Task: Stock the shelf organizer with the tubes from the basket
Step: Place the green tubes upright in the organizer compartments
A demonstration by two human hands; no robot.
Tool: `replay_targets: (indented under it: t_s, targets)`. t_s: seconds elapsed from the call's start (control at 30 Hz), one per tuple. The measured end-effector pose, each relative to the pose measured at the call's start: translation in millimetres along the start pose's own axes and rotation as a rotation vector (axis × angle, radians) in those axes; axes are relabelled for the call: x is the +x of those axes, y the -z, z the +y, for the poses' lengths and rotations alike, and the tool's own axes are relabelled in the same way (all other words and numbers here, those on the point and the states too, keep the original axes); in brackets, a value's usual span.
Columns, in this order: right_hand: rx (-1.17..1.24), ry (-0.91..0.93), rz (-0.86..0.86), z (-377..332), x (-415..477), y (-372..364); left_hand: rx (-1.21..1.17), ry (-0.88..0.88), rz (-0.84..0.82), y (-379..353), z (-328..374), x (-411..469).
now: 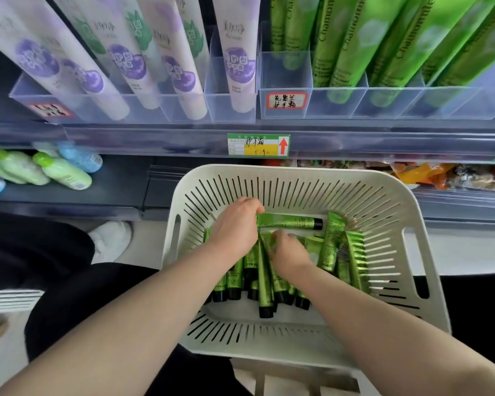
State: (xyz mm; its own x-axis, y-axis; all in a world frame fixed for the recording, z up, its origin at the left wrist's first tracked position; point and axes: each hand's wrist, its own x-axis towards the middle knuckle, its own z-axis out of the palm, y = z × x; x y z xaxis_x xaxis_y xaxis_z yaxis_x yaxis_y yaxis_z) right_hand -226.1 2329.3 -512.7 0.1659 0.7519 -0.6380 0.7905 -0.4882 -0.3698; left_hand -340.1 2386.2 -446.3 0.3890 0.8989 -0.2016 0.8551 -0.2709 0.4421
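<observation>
Basket: a white slotted basket (420, 252) fills the lower centre, its far rim just below the shelf edge, with a handle slot in each side wall.
Tubes: green tubes (265, 281) with black caps are heaped on its floor; a bare strip runs along the near wall.
Left hand: the left hand (235, 224) curls round the flat end of a crosswise tube (292, 223) atop the heap.
Right hand: the right hand (286, 250) is motion-blurred, fingers bent into the heap; a grip cannot be told.
Organizer: the clear shelf organizer (389, 102), upper right, holds standing tubes (352, 52) reading "Chamomile", cut off at the top; its leftmost compartment is open in front.
Writing: a red-bordered label (287, 100) and a price tag (258, 144) with a red arrow bear handwriting too loose to read.
Upper left: white tubes (237, 52) with purple print.
</observation>
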Motion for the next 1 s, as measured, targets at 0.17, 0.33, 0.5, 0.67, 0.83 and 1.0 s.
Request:
replay_targets:
  t_s: [0.17, 0.33, 0.5, 0.67, 0.83, 1.0]
  targets:
    - [-0.095, -0.042, 0.004, -0.4, -0.2, -1.7, -0.006, -0.007, 0.016, 5.0, -5.1, -1.9]
    - [-0.048, -0.014, -0.039, 4.0, 1.5, 10.1, 0.011, 0.011, -0.022, -1.8, -8.2, 0.5]
    - [0.034, 0.082, 0.057, 21.0, -19.8, 41.2, 0.118, 0.052, -0.199, -20.9, -1.8, 2.3]
    - [0.034, 0.18, 0.233, 29.5, -43.2, 78.7, 0.239, 0.083, -0.504, -42.6, 13.5, 9.0]
    - [0.024, 0.273, 0.346, 32.7, -58.0, 98.8, 0.357, 0.045, -0.575, -47.5, 18.3, 16.6]
    - [0.08, 0.284, 0.321, 36.5, -63.9, 100.7, 0.31, -0.026, -0.607, -35.4, 6.0, 13.6]
